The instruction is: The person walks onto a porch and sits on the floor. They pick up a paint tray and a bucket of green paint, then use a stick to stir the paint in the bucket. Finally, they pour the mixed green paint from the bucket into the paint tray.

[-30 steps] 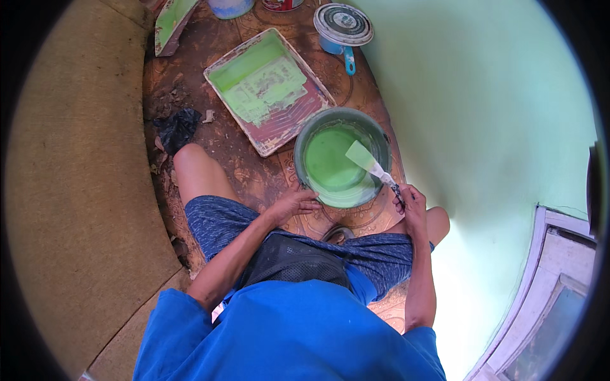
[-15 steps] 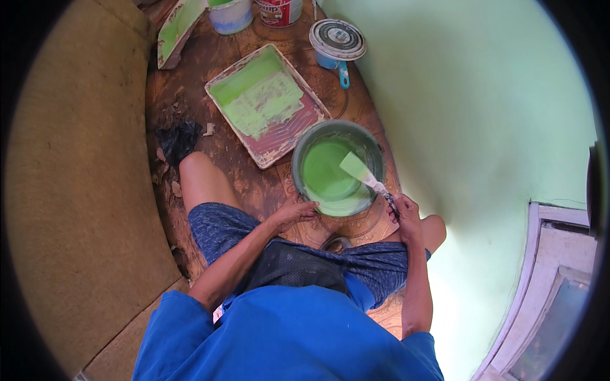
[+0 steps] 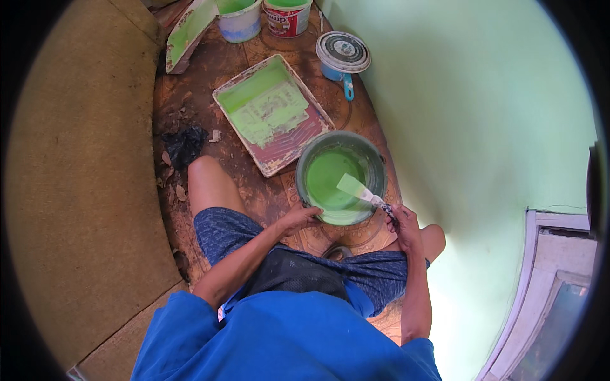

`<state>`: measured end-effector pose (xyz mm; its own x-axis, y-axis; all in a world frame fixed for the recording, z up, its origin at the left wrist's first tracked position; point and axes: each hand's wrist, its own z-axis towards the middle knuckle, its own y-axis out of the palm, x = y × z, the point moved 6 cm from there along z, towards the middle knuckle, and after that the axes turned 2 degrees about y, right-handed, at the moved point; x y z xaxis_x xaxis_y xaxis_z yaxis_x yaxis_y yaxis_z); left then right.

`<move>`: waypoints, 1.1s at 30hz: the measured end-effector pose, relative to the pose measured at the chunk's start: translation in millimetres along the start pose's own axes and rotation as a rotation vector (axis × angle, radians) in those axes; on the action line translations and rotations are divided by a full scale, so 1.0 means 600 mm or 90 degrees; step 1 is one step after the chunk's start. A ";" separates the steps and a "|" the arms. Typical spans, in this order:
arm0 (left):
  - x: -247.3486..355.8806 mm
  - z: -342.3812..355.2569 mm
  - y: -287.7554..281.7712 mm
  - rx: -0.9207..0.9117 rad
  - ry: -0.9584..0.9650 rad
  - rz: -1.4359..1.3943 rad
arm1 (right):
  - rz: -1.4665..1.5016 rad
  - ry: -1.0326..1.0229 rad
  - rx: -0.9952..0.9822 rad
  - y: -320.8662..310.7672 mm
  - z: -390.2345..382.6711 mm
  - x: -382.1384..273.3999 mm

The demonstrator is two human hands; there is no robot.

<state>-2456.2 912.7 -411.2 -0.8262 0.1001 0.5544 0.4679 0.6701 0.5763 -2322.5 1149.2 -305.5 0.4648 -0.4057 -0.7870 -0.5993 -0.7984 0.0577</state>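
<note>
Between my knees stands a dark grey bucket [image 3: 343, 141] with green paint [image 3: 324, 174] in it. My left hand [image 3: 297, 220] is closed on its near-left rim, thumb over the edge. In my right hand [image 3: 405, 230] is a putty knife [image 3: 354, 188], gripped by its dark, paint-smeared handle. Its wide blade, coated pale green, points left over the bucket's opening; whether it touches the paint I cannot tell. Just beyond the bucket to the left lies a paint tray [image 3: 305, 136] with wet green paint in its far half.
A lidded pot with a blue handle [image 3: 344, 53] stands by the green wall [image 3: 457, 114]. Farther off are a white-and-blue bucket [image 3: 240, 26], a red-labelled bucket [image 3: 287, 21] and a paint-smeared green scoop-like piece [image 3: 189, 38]. A black plastic bag [image 3: 185, 146] lies near my left knee.
The putty knife's blade has come slightly toward me over the bucket. My left hand keeps its place on the rim. The whole view has shifted a little.
</note>
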 end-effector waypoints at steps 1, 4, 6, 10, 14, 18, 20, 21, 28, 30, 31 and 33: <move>-0.002 0.001 -0.003 0.000 -0.002 0.002 | 0.023 -0.003 -0.006 0.005 -0.002 -0.003; -0.003 -0.001 -0.001 -0.002 -0.014 -0.007 | -0.045 -0.010 0.002 0.005 -0.003 -0.005; -0.004 -0.002 0.000 0.002 -0.020 -0.015 | -0.072 0.000 0.015 0.003 -0.003 -0.004; -0.004 -0.001 0.000 0.005 -0.016 -0.016 | -0.018 0.038 0.029 -0.003 -0.003 0.000; -0.005 0.001 -0.001 -0.014 -0.016 -0.015 | 0.108 0.020 0.032 -0.001 0.003 -0.017; -0.002 -0.001 -0.005 -0.039 0.001 0.004 | 0.236 -0.061 -0.034 0.020 0.050 -0.077; 0.001 0.000 -0.003 -0.006 -0.004 0.057 | 0.284 -0.103 -0.063 0.046 0.089 -0.124; 0.004 -0.001 -0.008 0.016 -0.005 0.082 | 0.272 -0.120 -0.095 0.071 0.111 -0.151; -0.007 -0.054 -0.057 0.156 0.075 0.185 | 0.262 -0.155 -0.170 0.187 0.370 -0.244; -0.026 -0.069 -0.102 0.255 0.083 0.155 | 0.270 -0.130 -0.175 0.216 0.432 -0.268; -0.031 -0.076 -0.120 0.315 0.098 0.138 | 0.276 -0.119 -0.176 0.230 0.462 -0.280; -0.021 -0.078 -0.159 0.400 0.105 0.112 | 0.282 -0.105 -0.162 0.243 0.524 -0.301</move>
<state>-2475.9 813.3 -444.7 -0.6726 0.1667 0.7210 0.2783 0.9597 0.0378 -2698.8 1246.1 -348.0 0.0822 -0.6695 -0.7382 -0.5279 -0.6575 0.5376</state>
